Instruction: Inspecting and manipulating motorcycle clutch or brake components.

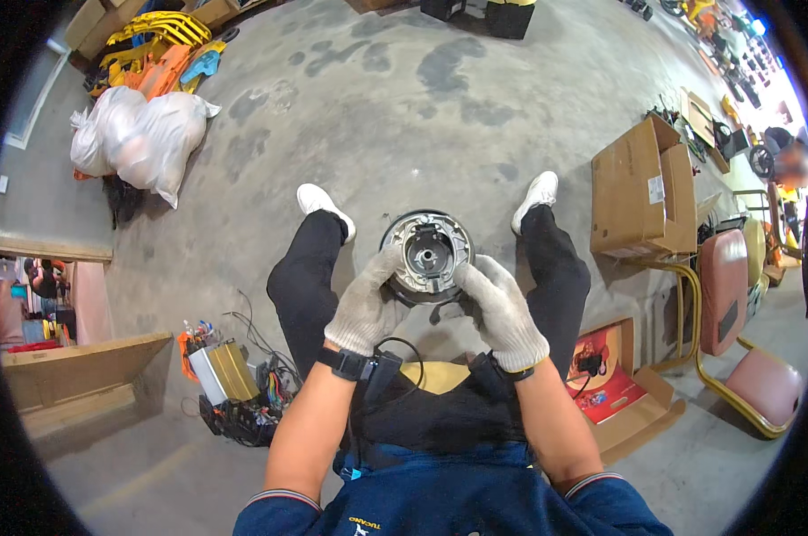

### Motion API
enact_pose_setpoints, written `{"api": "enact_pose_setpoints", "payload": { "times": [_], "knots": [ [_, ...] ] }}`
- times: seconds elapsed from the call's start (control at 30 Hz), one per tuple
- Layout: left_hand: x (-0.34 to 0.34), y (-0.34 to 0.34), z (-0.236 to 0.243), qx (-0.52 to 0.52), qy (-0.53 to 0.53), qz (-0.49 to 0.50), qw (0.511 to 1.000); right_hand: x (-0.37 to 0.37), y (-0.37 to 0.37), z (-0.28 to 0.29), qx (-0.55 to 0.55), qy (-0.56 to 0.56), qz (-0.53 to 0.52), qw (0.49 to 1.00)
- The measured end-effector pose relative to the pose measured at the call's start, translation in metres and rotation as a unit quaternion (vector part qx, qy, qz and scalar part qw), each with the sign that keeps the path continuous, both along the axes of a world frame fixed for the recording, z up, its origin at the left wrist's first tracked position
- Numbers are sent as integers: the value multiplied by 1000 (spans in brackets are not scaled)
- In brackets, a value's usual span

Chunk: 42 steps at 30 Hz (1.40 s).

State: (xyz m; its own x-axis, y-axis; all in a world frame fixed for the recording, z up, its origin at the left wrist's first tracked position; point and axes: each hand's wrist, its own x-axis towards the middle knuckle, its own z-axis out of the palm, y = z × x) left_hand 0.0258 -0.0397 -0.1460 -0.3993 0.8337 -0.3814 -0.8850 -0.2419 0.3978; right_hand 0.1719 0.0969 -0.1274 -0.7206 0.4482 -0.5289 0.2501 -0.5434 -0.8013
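Between my knees I hold a round metal drum brake assembly [428, 254], its open face turned up toward me. It has a dark outer rim, silver curved shoes and a hole in the middle. My left hand [368, 302], in a pale knitted work glove, grips its left lower edge. On the opposite edge my right hand [496, 299], gloved the same way, is closed with the thumb on the upper face. The fingers of both hands are partly hidden beneath the part. Black straps circle both wrists.
Left of my leg lie a metal box with wires [225, 371] and dark electrical parts. On the right are a cardboard box [641, 192], a pink padded chair [724, 290] and an open red-lined carton [605, 375]. White bags [145, 134] and orange-yellow parts sit far left.
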Motion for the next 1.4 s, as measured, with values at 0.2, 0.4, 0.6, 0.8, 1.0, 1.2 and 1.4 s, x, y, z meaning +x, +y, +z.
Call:
{"api": "enact_pose_setpoints", "payload": {
  "times": [0.2, 0.4, 0.6, 0.8, 1.0, 1.2, 1.4],
  "knots": [
    [-2, 1, -9, 1, -8, 24, 1000, -2, -1, -5, -20, 17, 19, 999],
    [-3, -2, -6, 4, -2, 34, 999, -9, -1, -5, 1, 18, 24, 1000],
    [-3, -5, -9, -28, 26, 45, 998, -15, 2, -5, 29, -9, 32, 999],
    [-4, -10, -11, -9, 21, 13, 1000, -14, 2, -14, 15, 10, 50, 999],
    [-3, -10, -7, -20, -8, 40, 999, -15, -2, -9, -9, 18, 44, 999],
    [-13, -17, -5, 39, 109, 61, 991, -15, 5, 5, 103, 10, 108, 989],
    [-82, -50, 11, -32, 64, 214, 974, -8, 57, -8, 31, 13, -120, 992]
  ]
}}
